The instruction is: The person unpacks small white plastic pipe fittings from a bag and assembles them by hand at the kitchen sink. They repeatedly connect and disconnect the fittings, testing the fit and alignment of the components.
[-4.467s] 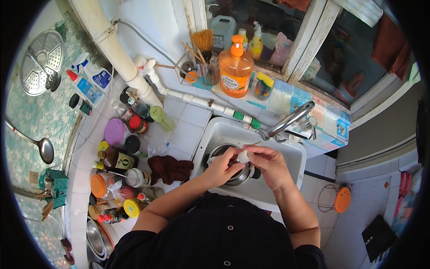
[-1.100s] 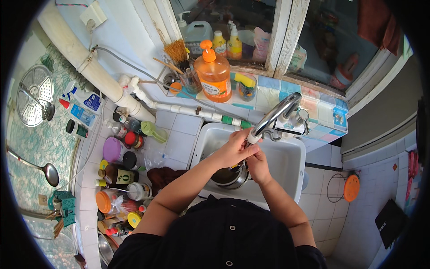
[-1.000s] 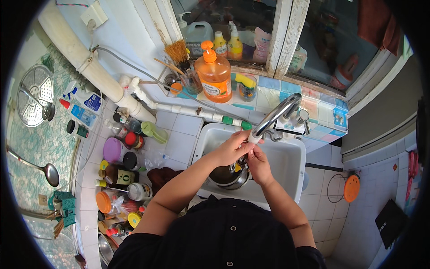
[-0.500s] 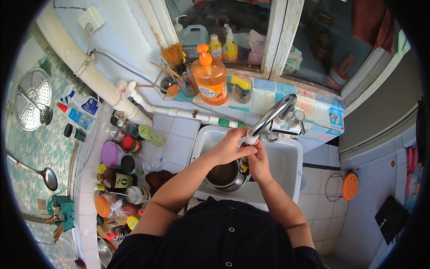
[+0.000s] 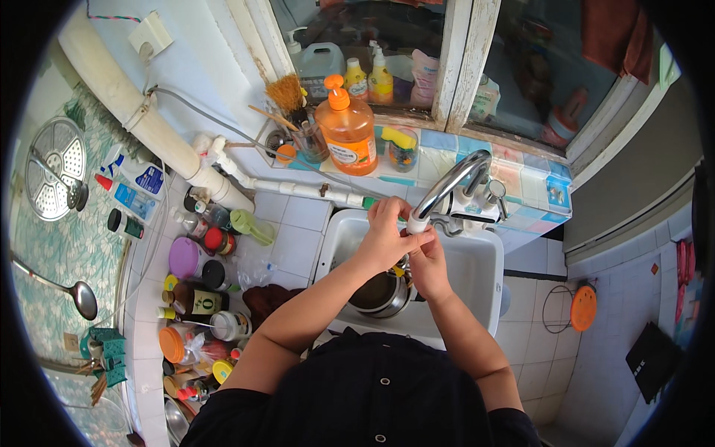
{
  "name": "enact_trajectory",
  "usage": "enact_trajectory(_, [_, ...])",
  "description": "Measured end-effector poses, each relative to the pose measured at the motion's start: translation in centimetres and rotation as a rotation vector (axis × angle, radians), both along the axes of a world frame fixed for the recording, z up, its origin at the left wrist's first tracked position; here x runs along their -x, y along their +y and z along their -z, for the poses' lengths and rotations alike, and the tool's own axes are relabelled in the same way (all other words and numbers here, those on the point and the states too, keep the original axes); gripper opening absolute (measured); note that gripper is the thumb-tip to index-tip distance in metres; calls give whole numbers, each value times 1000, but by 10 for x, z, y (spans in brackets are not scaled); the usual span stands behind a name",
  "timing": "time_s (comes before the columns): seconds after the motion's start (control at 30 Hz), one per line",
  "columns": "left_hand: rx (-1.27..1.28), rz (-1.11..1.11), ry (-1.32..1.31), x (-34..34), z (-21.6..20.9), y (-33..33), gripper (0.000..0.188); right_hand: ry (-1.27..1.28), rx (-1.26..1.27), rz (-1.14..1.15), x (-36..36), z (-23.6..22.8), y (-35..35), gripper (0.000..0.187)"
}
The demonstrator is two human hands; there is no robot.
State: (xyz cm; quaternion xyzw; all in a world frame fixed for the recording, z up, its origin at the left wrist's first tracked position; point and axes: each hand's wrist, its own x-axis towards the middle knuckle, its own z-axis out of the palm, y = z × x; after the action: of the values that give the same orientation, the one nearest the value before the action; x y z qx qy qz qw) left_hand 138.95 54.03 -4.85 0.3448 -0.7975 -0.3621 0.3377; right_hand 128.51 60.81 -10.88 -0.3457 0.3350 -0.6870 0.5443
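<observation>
A chrome faucet (image 5: 454, 179) arches over the white sink (image 5: 477, 290), with a white end piece (image 5: 417, 223) on its spout. My left hand (image 5: 385, 237) is beside that end piece, fingers bent and thumb reaching just under it. What lies between its fingers is hidden. Directly below the spout, my right hand (image 5: 427, 267) has its fingertips pinched together against the lower end of the white piece. Under my hands a small yellow-and-metal thing (image 5: 402, 267) shows in part. A steel pot (image 5: 375, 294) holding dark liquid sits in the sink, partly covered by my left forearm.
An orange pump bottle (image 5: 348, 134), a glass with a yellow sponge (image 5: 400, 147) and a brush (image 5: 287, 93) stand on the tiled ledge. Several jars and bottles, among them a dark sauce bottle (image 5: 195, 299), crowd the left counter. A white pipe (image 5: 283, 188) runs behind the sink.
My left fingers have shifted up and left, off the front of the white end piece. The right hand stays under the spout, slightly higher.
</observation>
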Motion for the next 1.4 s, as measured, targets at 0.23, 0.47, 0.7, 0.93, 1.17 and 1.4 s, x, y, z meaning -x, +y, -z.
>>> enact_trajectory(0.23, [-481, 455, 171, -14, -7, -15, 42, -132, 37, -66, 5, -3, 2, 28])
enact_trajectory(0.47, [-103, 170, 114, -4, -4, -15, 33, -29, 47, -142, 9, -8, 5, 43])
enact_trajectory(0.7, [93, 15, -119, -2, -19, -2, 48, 29, -10, 121, -4, -23, -4, 33])
enact_trajectory(0.93, [-578, 604, 157, -37, 12, -18, 69, 77, -42, 14, 2, -17, 1, 25])
enact_trajectory(1.17, [-652, 504, 72, -49, 34, 5, 43, 92, -136, -81, 6, -31, 11, 21])
enact_trajectory(1.4, [-280, 201, -93, -42, 46, 17, 19, 165, -14, 55, -3, -50, 9, 32])
